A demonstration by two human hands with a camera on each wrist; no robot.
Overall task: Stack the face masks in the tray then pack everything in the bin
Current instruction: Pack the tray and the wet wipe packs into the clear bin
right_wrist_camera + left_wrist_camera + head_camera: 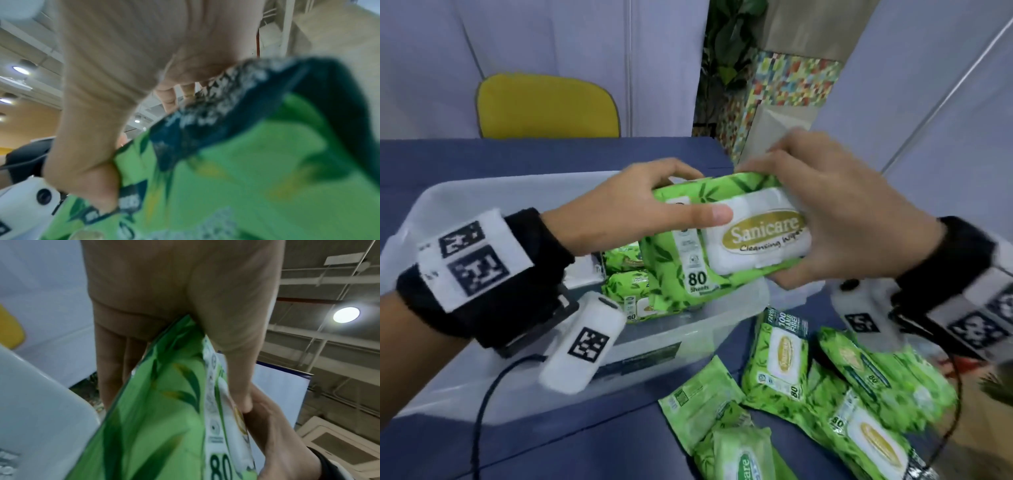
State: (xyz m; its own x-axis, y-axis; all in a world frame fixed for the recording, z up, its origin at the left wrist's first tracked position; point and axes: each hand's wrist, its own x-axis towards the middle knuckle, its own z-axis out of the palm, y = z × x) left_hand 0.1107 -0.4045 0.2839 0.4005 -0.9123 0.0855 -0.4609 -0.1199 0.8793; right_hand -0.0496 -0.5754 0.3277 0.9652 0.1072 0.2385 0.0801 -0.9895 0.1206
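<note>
wipes pack (pixel 726 236) between both hands (over bin (pixel 493 370))

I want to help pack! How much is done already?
Some wipes packs already lie in the clear bin. Both hands, left hand and right hand, hold one Sanicare pack over it. Several loose packs wait on the blue table. No face masks or tray show.

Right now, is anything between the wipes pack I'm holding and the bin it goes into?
Nothing visible blocks it. The left hand and right hand hold the wipes pack over the open clear bin. Other green packs already lie inside, below it; how much room is left is hidden.
</note>
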